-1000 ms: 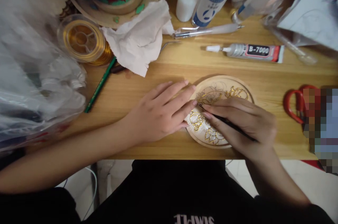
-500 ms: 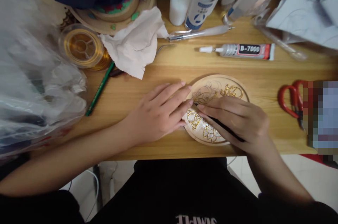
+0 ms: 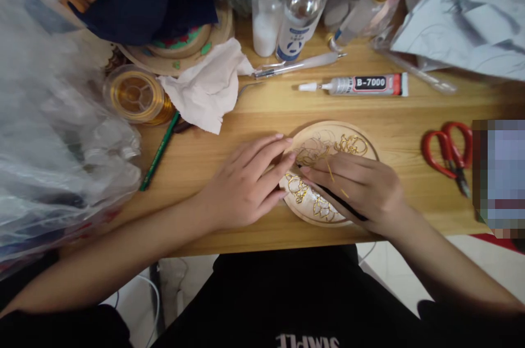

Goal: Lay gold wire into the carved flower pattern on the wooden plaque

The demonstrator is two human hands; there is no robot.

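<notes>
A round wooden plate (image 3: 333, 132) lies near the table's front edge, with a pencilled flower drawing and gold wire outlines on it. My left hand (image 3: 250, 184) rests at the plate's left rim, palm down, its fingers stretched out. Dark tweezers (image 3: 344, 203) are pinched in my right hand (image 3: 361, 181), above the plate. Their tip sits close to my left fingertips, and what lies between the tips is too small to make out. A loose length of gold wire (image 3: 337, 177) crosses in front of my right fingers.
Beyond the plate lies a B-7000 glue tube (image 3: 369, 85), with a pen (image 3: 299, 65) and bottles (image 3: 268, 9) behind. Red-handled cutters (image 3: 449, 151) are at right. A gold wire spool (image 3: 137, 95), crumpled tissue (image 3: 209, 88), green pencil (image 3: 159, 151) and plastic bags (image 3: 61, 134) occupy the left.
A strand of gold wire now shows across my right fingers where none was visible before. Both hands keep nearly the same place on the plate, while the whole view has shifted slightly.
</notes>
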